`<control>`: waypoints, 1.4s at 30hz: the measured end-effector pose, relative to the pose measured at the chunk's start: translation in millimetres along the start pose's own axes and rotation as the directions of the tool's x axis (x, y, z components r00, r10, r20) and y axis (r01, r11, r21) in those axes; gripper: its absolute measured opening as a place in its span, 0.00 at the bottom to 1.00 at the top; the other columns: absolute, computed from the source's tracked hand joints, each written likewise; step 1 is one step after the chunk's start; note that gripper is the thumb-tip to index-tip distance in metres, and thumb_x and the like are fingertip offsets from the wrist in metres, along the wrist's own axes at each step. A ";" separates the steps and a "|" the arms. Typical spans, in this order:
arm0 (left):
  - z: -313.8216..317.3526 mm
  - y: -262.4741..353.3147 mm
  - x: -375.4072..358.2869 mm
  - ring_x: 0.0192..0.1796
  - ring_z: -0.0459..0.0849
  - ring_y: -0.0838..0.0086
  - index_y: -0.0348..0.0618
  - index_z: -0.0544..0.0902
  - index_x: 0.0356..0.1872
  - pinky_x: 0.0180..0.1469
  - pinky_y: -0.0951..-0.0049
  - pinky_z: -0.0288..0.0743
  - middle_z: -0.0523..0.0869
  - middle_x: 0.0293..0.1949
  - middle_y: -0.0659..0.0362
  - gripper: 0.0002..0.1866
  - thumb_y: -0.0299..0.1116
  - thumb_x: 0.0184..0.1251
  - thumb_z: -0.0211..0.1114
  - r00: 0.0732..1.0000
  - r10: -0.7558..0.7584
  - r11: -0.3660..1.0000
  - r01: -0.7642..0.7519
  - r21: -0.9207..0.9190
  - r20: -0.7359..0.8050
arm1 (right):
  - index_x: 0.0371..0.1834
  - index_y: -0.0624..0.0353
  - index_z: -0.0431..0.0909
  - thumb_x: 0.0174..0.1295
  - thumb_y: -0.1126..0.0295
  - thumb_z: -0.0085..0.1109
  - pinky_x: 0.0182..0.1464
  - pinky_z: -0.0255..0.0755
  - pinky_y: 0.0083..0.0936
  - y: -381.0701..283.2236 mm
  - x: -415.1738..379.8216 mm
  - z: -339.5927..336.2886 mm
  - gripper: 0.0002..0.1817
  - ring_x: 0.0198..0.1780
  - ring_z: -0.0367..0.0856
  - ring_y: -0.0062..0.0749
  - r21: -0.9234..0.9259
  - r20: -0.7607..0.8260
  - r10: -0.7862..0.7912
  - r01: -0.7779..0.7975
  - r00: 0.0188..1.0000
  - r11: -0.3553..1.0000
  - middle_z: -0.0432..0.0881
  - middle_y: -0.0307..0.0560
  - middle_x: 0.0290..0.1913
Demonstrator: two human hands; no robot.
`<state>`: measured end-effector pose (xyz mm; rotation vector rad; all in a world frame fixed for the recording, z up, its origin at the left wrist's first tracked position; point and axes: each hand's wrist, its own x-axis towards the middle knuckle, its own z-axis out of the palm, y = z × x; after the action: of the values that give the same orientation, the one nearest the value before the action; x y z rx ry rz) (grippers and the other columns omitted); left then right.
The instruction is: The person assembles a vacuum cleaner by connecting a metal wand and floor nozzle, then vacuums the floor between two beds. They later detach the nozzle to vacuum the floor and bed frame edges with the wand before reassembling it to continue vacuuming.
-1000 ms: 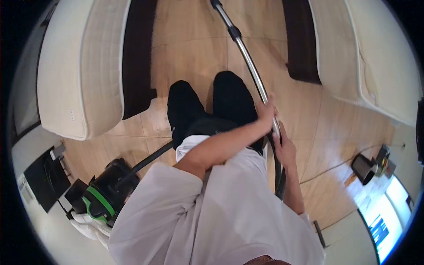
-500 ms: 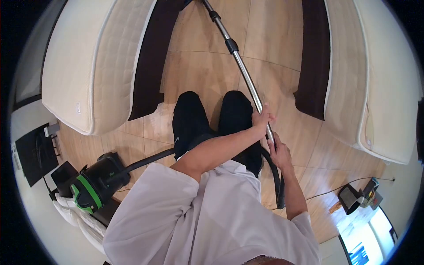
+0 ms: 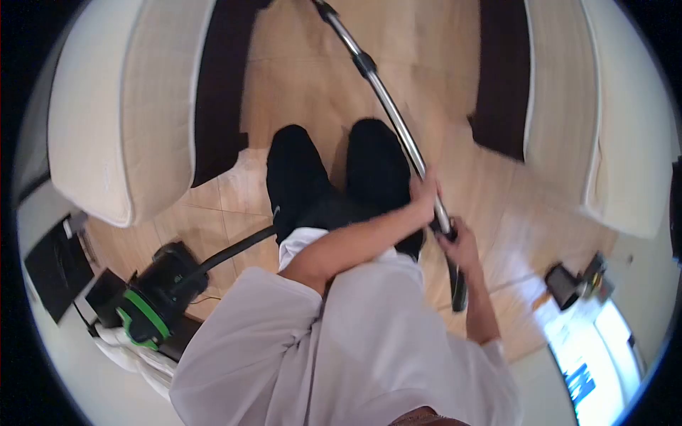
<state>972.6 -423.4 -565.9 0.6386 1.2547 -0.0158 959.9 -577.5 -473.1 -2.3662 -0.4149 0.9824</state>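
A long metal vacuum tube [image 3: 393,112] with black joints runs from the top of the view down to the right, past my knees. My left hand [image 3: 425,193] is closed around its lower part. Just below it, my right hand [image 3: 460,245] grips the dark handle end [image 3: 447,231]. From there a black hose [image 3: 458,287] bends downward, and another stretch of hose [image 3: 245,248] comes out beside my left leg, joined to a black and green vacuum cleaner [image 3: 162,295] on the left. The tube's far end is outside the view.
A cream mattress on a dark base [image 3: 220,92] stands at left, and another mattress [image 3: 565,92] with a dark base [image 3: 503,78] at right. Light wooden floor [image 3: 284,92] lies between them. A dark bin [image 3: 563,285] is at lower right, a black screen-like panel [image 3: 58,270] at far left.
The view has shifted, so beds and knees appear higher. Both hands still hold the tube, whose lower end has moved slightly right and down in view.
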 end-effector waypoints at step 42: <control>-6.9 110.4 -28.2 0.15 0.63 0.81 0.54 0.65 0.22 0.26 0.71 0.68 0.64 0.14 0.70 0.17 0.28 0.71 0.59 0.876 -0.003 0.928 0.182 -0.326 0.482 | 0.35 0.60 0.74 0.73 0.49 0.63 0.17 0.64 0.22 -43.4 -53.2 -59.4 0.23 0.12 0.67 0.21 0.738 0.634 0.214 -0.664 0.743 0.119 0.71 0.37 0.15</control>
<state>995.7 -338.2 -493.5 0.2246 0.7770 -0.0196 963.1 -588.8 -383.1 -1.0621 0.7472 1.4151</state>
